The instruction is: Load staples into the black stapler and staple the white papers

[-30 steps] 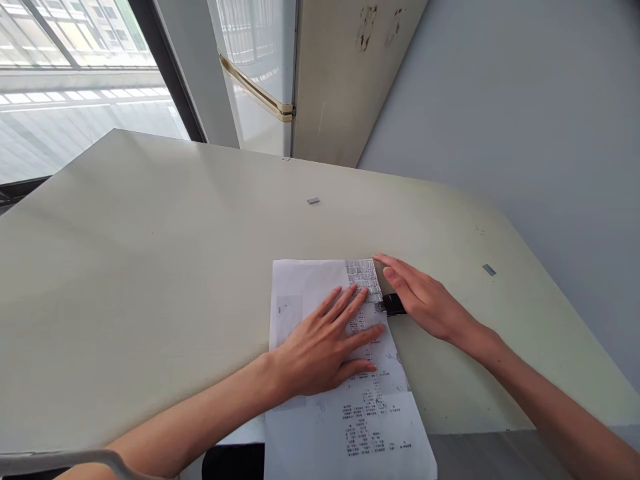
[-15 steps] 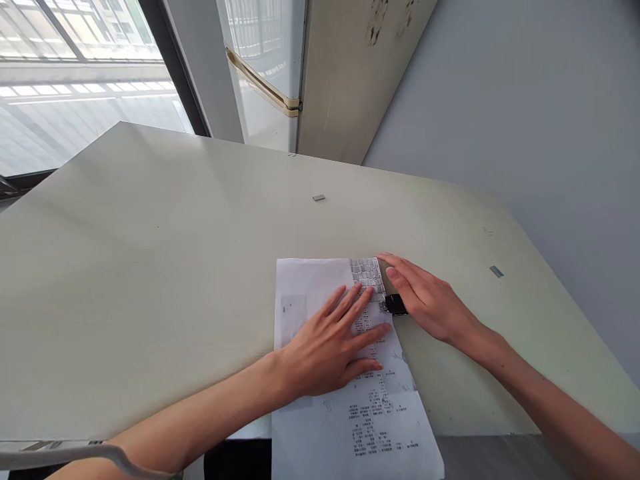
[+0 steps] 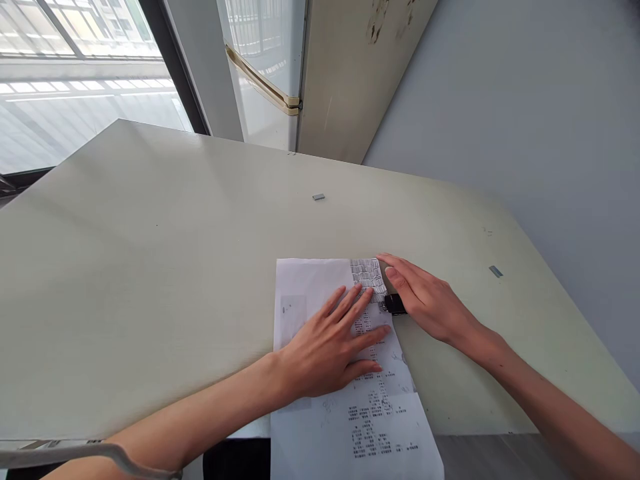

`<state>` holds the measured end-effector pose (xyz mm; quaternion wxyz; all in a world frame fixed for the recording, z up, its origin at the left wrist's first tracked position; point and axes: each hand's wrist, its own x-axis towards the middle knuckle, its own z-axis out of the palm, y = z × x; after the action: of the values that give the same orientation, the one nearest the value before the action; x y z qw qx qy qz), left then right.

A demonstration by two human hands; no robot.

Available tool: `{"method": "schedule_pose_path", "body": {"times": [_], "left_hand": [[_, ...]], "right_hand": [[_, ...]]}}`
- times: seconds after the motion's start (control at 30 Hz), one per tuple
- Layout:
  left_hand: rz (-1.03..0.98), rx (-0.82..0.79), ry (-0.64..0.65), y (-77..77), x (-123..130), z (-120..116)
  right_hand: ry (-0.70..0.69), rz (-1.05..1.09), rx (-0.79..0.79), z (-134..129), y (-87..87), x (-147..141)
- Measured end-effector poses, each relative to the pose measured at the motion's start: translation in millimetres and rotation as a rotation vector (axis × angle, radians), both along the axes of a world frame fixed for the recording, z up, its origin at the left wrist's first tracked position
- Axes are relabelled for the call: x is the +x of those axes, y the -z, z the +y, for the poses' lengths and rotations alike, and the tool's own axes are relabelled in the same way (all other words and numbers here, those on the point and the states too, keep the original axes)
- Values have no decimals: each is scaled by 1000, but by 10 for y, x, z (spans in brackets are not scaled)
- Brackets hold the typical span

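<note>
My left hand (image 3: 327, 347) lies flat with its fingers spread on a stack of white printed paper (image 3: 350, 427), pressing it to the table. The stack shows rows of print and a grid-like patterned strip near its far right corner. At that corner, my right hand (image 3: 427, 297) is stretched out straight, its fingertips against the paper's edge and its thumb a little apart. A small black object with a metallic end (image 3: 395, 304) sits at the paper's right edge, partly hidden beneath my right hand; I cannot make out its kind.
A pale table (image 3: 175, 280) spreads all round. Two small grey strips (image 3: 319, 197) lie on it, one at the back and one at the right. Beyond stand a fridge (image 3: 270, 80) and a window (image 3: 85, 80); a grey wall (image 3: 540, 100) rises at right.
</note>
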<state>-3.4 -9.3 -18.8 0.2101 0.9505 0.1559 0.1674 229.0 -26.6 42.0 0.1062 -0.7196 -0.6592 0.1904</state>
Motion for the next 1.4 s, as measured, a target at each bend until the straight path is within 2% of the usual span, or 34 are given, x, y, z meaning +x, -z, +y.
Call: {"method": "schedule_pose_path", "body": {"times": [0.6, 1.03, 1.4], "left_hand": [[26, 3, -2, -2, 11, -12], [30, -4, -4, -26, 6, -6], [22, 19, -6, -5, -3, 4]], "right_hand": [[-32, -73, -5, 14, 33, -36], [-67, -282, 62, 21, 123, -124], [-83, -350, 107, 24, 189, -124]]}}
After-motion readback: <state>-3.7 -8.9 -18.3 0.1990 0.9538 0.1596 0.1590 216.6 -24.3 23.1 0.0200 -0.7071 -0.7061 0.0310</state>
